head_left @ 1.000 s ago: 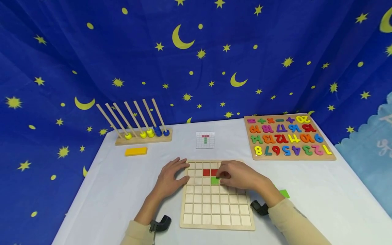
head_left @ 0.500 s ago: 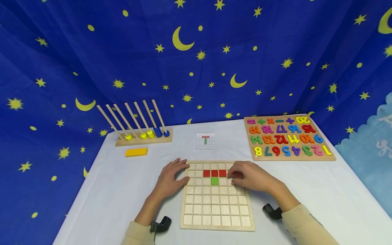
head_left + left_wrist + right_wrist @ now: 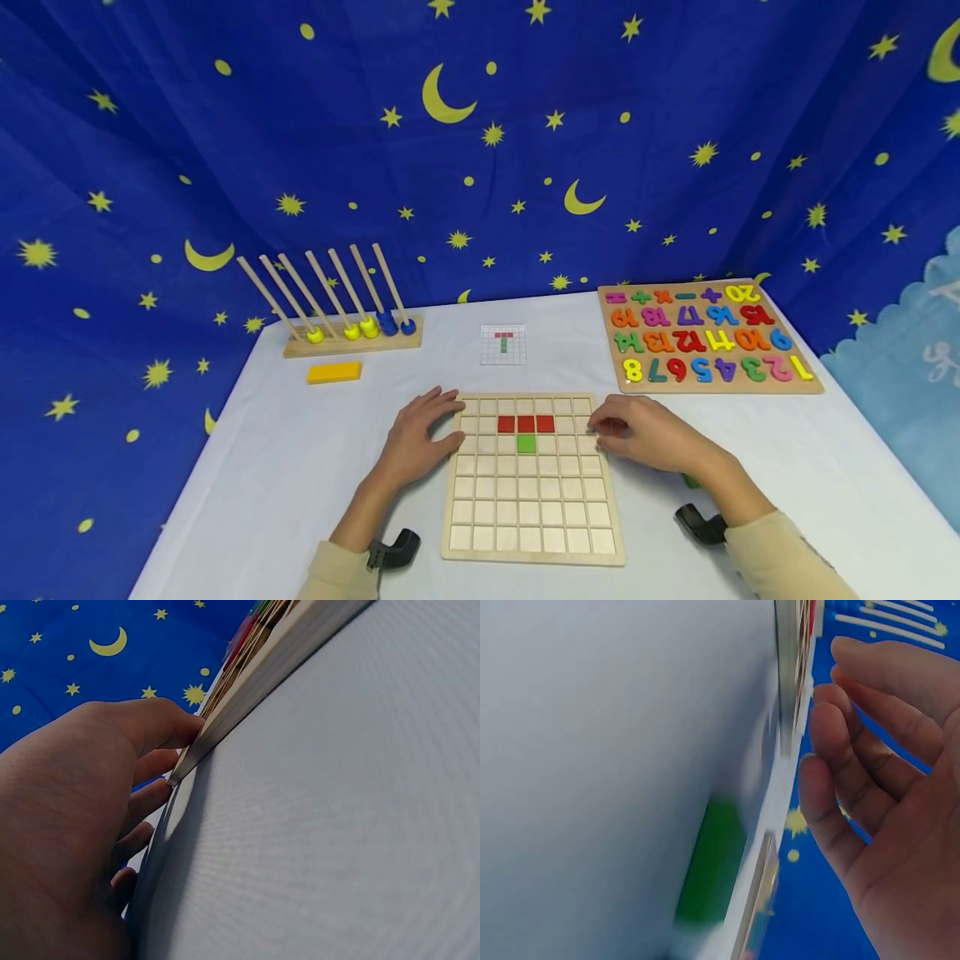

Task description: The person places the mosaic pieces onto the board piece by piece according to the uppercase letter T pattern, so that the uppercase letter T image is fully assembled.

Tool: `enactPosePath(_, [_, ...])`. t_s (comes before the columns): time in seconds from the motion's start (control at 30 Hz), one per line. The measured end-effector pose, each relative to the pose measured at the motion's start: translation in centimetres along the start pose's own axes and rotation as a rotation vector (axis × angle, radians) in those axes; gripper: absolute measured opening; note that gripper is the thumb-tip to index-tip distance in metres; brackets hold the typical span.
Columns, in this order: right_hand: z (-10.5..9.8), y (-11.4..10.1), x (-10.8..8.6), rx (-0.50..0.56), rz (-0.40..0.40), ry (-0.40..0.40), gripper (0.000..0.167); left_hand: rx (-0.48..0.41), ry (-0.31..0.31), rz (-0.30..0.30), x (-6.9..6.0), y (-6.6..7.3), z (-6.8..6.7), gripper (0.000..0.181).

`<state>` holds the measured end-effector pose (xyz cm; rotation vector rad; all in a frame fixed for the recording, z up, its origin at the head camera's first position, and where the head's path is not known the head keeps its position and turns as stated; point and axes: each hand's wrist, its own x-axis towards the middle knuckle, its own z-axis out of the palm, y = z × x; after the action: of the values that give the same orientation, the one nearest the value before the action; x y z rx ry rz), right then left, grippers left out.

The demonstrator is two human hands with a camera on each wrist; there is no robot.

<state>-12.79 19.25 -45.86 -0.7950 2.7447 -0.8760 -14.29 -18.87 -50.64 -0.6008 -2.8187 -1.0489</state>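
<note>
A square wooden grid board (image 3: pixel 534 557) lies on the white table, with three red tiles (image 3: pixel 526 424) in a row and one green tile (image 3: pixel 527 443) under the middle one. My left hand (image 3: pixel 420 437) rests at the board's upper left edge, thumb and fingertips touching the rim; the left wrist view shows the same edge contact. Over the board's upper right edge hovers my right hand (image 3: pixel 637 429), fingers loosely bent and holding nothing, as the right wrist view confirms. A green piece (image 3: pixel 711 859) lies on the table to the right, mostly hidden by my right forearm in the head view.
Behind the board lies a small card (image 3: pixel 503 345) printed with a red and green T pattern. A peg abacus (image 3: pixel 352 337) with beads and a yellow block (image 3: pixel 334 372) are at the back left. A wooden number puzzle (image 3: pixel 708 337) occupies the back right.
My right hand lets go of the third red tile, now seated in the row, and moves right, off the tiles to the board's edge. The left hand stays put.
</note>
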Motion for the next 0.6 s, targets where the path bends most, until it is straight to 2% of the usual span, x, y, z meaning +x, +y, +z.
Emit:
enactPosePath(0.3, [-1.1,2.2,-2.0,0.072,0.066,-0.07,0.02,0.008,-0.001,0.004,-0.2,-0.1,0.1,0.044])
enactPosePath(0.6, [-3.5,3.5,-2.9,0.158,0.208,-0.271,0.045,0.003,0.006,0.023,-0.2,0.0,0.0,0.043])
